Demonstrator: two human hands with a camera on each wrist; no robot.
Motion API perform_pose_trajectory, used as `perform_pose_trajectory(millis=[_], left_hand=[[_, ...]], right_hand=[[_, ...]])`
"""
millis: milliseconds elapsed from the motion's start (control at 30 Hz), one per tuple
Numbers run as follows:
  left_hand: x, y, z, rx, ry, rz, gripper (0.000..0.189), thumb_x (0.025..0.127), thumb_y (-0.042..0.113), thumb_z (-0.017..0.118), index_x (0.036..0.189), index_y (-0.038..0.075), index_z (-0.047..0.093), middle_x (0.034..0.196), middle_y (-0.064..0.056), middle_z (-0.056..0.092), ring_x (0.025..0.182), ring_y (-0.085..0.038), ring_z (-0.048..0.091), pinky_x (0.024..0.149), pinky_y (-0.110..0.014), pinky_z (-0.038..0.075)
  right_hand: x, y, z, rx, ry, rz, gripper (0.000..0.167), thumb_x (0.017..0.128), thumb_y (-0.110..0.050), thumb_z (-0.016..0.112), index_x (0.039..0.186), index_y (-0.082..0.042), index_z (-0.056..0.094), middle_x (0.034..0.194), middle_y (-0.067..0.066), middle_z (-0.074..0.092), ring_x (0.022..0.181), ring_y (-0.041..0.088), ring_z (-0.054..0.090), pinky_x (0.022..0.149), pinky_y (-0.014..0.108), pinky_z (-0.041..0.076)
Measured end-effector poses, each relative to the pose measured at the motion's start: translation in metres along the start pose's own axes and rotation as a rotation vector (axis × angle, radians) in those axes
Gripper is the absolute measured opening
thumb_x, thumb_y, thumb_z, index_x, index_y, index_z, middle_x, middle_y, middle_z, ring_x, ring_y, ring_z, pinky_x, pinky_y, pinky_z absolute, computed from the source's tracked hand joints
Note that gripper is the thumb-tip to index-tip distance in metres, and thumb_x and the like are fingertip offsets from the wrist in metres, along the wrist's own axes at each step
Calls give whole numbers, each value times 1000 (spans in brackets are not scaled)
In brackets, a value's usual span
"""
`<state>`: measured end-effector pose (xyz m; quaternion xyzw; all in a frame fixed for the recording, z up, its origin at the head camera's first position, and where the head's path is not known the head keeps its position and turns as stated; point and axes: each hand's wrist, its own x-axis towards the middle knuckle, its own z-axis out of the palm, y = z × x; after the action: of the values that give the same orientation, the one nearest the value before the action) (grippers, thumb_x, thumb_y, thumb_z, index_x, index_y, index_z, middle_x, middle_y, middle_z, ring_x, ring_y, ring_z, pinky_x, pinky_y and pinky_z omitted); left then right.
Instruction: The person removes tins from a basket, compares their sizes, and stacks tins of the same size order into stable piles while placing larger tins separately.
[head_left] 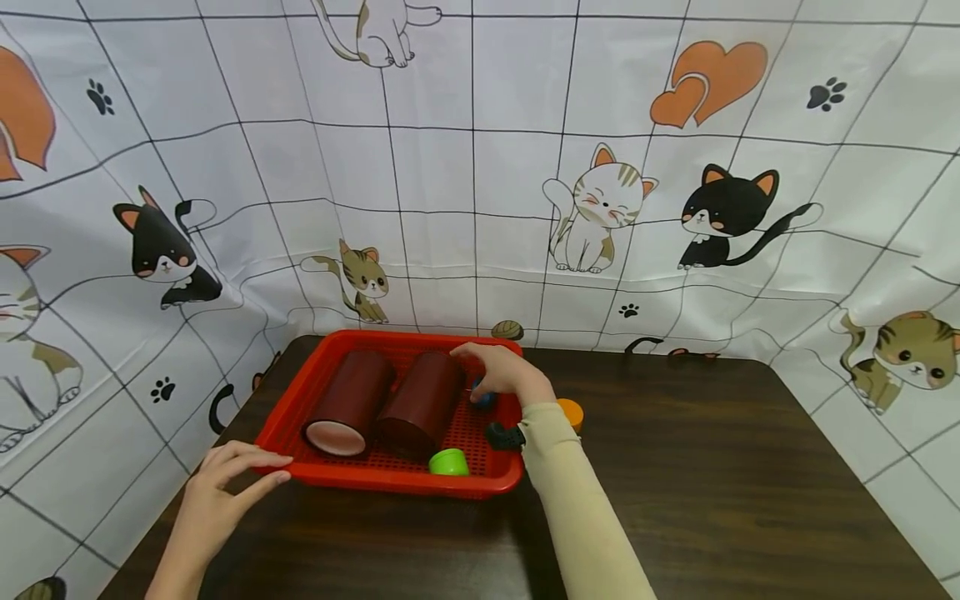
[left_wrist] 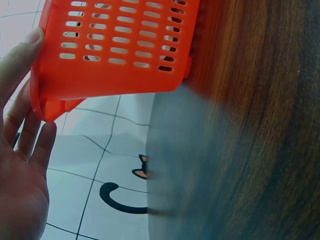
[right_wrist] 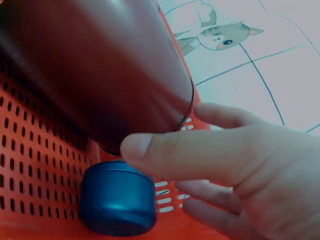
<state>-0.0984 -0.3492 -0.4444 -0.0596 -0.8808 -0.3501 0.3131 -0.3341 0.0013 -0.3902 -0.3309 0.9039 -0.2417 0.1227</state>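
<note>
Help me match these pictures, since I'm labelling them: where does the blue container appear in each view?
Head: the blue container is below the picture's middle, in the right part of the red basket, partly hidden by the right hand.
Left wrist: not in it.
Right wrist: near the bottom, left of centre, below the thumb tip.
Shared landmark: the red basket, in all three.

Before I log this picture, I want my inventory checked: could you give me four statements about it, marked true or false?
1. The left hand touches the red perforated plastic basket. True.
2. The basket holds no cylinders. False: two dark-brown cylinders lie in it.
3. A shiny blue round container is inside the basket. True.
4. Every round object is inside the basket. False: a round orange object is outside, at its right.
</note>
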Motion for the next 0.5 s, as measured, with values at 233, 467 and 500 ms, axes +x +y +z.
perform_pose_trajectory(millis=[233,467,500], left_hand=[[-1,-1,0,28,-15,-37,32,70,4,86,93,25,79,91,14,63,99,6,41,82,-14,30],[0,-1,-1,23,-7,-25,32,69,4,87,93,24,79,90,13,63,97,5,42,81,-13,30],[0,-1,-2,25,-6,-29,32,69,4,87,93,24,79,89,14,63,97,5,42,82,-13,29]], right_hand=[[7,-6,-6,-145,-115,95,78,77,-3,81,144,-27,48,144,3,55,126,22,53,101,42,49],[13,-13,-5,-262,-185,163,68,78,-4,81,139,-22,56,136,2,62,120,20,58,95,40,52],[13,-14,-5,-277,-195,164,66,78,-4,81,137,-21,57,134,2,62,119,20,59,95,40,53]])
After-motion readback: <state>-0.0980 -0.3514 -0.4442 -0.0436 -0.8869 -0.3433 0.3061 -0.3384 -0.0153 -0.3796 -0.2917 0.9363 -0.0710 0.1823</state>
